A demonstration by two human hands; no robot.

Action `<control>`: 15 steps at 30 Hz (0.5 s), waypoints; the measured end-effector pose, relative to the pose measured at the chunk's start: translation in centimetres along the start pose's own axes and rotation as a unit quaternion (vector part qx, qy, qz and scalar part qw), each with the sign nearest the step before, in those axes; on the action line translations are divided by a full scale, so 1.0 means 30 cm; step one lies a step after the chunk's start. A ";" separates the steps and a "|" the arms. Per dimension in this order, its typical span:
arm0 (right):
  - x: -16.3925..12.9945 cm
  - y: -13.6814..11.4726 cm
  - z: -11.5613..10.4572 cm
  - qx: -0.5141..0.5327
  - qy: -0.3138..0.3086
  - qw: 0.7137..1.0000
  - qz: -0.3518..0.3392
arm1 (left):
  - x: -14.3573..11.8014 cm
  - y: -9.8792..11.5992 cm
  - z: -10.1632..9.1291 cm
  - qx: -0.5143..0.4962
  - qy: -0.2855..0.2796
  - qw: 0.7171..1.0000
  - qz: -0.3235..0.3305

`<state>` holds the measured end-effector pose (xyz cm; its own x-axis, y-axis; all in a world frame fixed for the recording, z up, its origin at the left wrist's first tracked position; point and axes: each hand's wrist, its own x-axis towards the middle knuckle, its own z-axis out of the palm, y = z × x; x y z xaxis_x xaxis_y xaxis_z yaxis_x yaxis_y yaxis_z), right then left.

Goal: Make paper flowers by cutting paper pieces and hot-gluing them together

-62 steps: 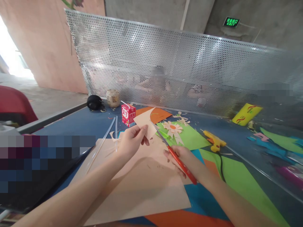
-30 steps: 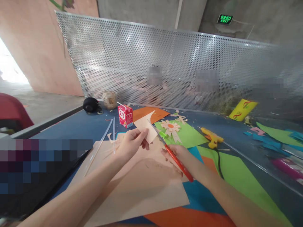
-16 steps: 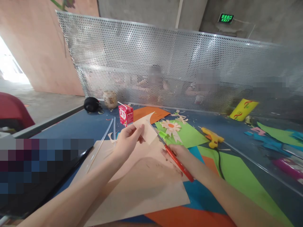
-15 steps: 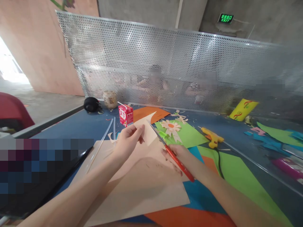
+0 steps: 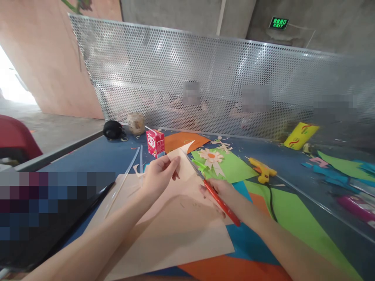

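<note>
A blue worktable fronts a perforated metal screen. Left hand pinches a small peach paper piece. Just right of it, the right hand grips red-handled scissors, blades at the paper's edge. Risk: blades close to the left fingertips could nick them; thin paper may buckle and tear.

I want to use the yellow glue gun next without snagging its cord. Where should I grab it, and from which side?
Grip the yellow glue gun by its handle, the stub pointing toward you near where the black cord leaves it. It lies flat on the blue table, so probably come from above and the near side, where the right hand holding the red scissors is closest.
</note>
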<state>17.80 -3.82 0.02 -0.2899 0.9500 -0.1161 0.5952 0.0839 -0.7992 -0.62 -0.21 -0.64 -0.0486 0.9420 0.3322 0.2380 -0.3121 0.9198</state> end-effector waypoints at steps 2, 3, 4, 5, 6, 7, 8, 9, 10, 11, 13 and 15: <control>-0.005 -0.013 -0.005 -0.013 0.002 1.000 0.001 | -0.001 0.001 -0.002 -0.002 0.001 1.000 -0.002; -0.006 -0.016 -0.007 -0.020 0.006 1.000 0.001 | -0.001 0.002 -0.003 -0.005 0.003 1.000 -0.002; -0.006 -0.017 -0.008 -0.027 0.011 1.000 -0.001 | -0.001 0.003 -0.004 -0.008 0.004 1.000 -0.004; -0.006 -0.015 -0.008 -0.032 0.015 0.999 -0.003 | -0.001 0.004 -0.004 -0.011 0.004 1.000 -0.006; -0.005 -0.013 -0.008 -0.034 0.019 0.999 -0.006 | -0.002 0.006 -0.005 -0.014 0.005 1.000 -0.009; -0.004 -0.009 -0.007 -0.034 0.022 0.999 -0.009 | -0.003 0.009 -0.005 -0.017 0.004 1.000 -0.013; -0.003 -0.006 -0.006 -0.034 0.023 0.999 -0.010 | -0.005 0.012 -0.004 -0.020 0.003 1.000 -0.017; -0.002 -0.003 -0.005 -0.033 0.024 0.999 -0.012 | -0.006 0.014 -0.004 -0.022 0.003 1.000 -0.020; -0.002 -0.001 -0.005 -0.034 0.023 0.999 -0.013 | -0.007 0.016 -0.004 -0.024 0.002 0.999 -0.023; -0.001 -0.001 -0.005 -0.037 0.023 0.999 -0.015 | -0.008 0.017 -0.003 -0.026 0.001 0.999 -0.025; -0.001 -0.004 -0.004 -0.045 0.024 0.999 -0.018 | -0.008 0.015 -0.003 -0.029 0.000 0.999 -0.024; -0.002 -0.011 -0.005 -0.051 0.026 0.998 -0.019 | -0.008 0.012 -0.003 -0.035 -0.004 0.999 -0.020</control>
<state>17.72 -3.85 0.37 -0.2768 0.9595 -0.0534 0.6588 0.1490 -0.7374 -0.62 -0.55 -0.36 -0.0493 0.9550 0.2926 0.1668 -0.2810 0.9451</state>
